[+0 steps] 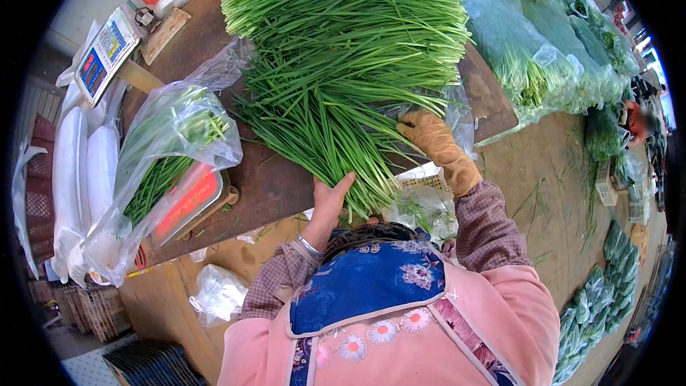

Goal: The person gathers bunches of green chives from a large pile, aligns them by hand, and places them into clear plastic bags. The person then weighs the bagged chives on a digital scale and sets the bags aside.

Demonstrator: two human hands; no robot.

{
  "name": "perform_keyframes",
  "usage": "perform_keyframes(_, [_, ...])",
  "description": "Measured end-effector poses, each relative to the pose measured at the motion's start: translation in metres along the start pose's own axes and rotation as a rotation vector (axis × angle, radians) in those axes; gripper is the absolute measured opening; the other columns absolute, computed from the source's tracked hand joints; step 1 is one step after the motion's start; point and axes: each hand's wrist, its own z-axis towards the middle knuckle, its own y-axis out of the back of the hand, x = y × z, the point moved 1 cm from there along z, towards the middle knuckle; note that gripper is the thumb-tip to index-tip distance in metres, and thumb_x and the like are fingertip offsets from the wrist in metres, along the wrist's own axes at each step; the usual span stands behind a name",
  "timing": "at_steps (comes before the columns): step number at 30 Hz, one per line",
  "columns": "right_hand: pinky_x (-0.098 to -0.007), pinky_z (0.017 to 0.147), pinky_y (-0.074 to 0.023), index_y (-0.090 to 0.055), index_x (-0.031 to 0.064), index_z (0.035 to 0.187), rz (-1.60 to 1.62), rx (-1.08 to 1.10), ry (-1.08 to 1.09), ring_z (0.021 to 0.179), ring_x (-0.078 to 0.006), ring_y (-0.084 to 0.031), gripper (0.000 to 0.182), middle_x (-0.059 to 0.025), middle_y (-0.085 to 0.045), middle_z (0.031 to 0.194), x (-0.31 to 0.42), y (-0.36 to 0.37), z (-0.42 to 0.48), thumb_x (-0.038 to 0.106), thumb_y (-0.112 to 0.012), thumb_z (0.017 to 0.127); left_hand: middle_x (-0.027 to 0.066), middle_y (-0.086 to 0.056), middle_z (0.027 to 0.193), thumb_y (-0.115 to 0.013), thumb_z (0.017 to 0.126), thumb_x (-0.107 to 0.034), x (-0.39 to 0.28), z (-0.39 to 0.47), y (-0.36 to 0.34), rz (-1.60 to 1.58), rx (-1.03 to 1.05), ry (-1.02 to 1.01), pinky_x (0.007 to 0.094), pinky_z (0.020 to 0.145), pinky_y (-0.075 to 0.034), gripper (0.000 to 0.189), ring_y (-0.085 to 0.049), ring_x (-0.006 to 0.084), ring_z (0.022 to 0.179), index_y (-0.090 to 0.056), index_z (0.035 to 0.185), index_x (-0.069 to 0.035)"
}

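Observation:
My left hand (329,198), bare with a bangle at the wrist, holds the near end of a bunch of long green garlic chives (332,150), thumb on top and fingers hidden beneath. At the table's right side my right hand (437,145) wears a tan work glove; its fingers touch pale stem ends at the edge of the pile, and whether they grip any cannot be told. A large heap of chives (348,21) lies beyond both hands. To the left, a clear plastic bag (214,139) of chives rests on a red-topped scale (187,203).
The brown table (257,171) ends just before me. A scale display (107,56) and white plastic rolls (69,171) stand at left. Bagged greens (536,48) are stacked at right, with more on the floor (595,300). A person (638,120) is far right.

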Motion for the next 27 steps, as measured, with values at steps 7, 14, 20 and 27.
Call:
perform_keyframes(7, [-0.0332, 0.065, -0.0434, -0.061, 0.0050, 0.082, 0.452, -0.008, -0.325, 0.074, -0.0246, -0.057, 0.018, -0.0096, -0.063, 0.078, -0.010, -0.011, -0.010, 0.023, -0.062, 0.080, 0.0112, -0.050, 0.116, -0.068, 0.076, -0.012, 0.001, 0.002, 0.003, 0.009, 0.063, 0.045, 0.0299, 0.087, -0.042, 0.060, -0.051, 0.0192, 0.103, -0.034, 0.124, 0.001])
perform_keyframes(14, [-0.0267, 0.066, -0.0442, -0.058, 0.0005, 0.088, 1.287, 0.167, -0.400, 0.074, -0.0110, -0.054, 0.020, -0.0042, -0.062, 0.083, -0.005, -0.013, -0.057, 0.021, -0.057, 0.087, 0.0107, -0.049, 0.117, -0.068, 0.076, -0.011, 0.012, 0.005, 0.006, -0.010, 0.036, 0.037, 0.0298, 0.087, -0.042, 0.060, -0.050, 0.0188, 0.104, -0.034, 0.124, 0.000])
perform_keyframes(20, [-0.0290, 0.068, -0.0464, -0.064, 0.0015, 0.081, 1.222, 0.528, -0.246, 0.074, -0.0146, -0.058, 0.018, -0.0078, -0.064, 0.080, -0.035, 0.015, -0.100, 0.019, -0.066, 0.077, 0.0092, -0.051, 0.114, -0.066, 0.077, -0.008, 0.006, 0.002, 0.005, -0.038, 0.065, 0.084, 0.0288, 0.086, -0.043, 0.055, -0.051, 0.0175, 0.101, -0.036, 0.122, -0.001])
perform_keyframes(27, [-0.0293, 0.070, -0.0468, -0.062, 0.0048, 0.105, 0.032, 0.908, -0.238, 0.079, -0.0188, -0.059, 0.031, -0.0090, -0.065, 0.084, -0.071, 0.067, -0.129, 0.023, -0.062, 0.079, 0.0086, -0.052, 0.112, -0.066, 0.076, -0.007, -0.007, -0.005, -0.004, -0.029, 0.026, 0.050, 0.0289, 0.085, -0.043, 0.054, -0.052, 0.0174, 0.100, -0.037, 0.122, -0.001])
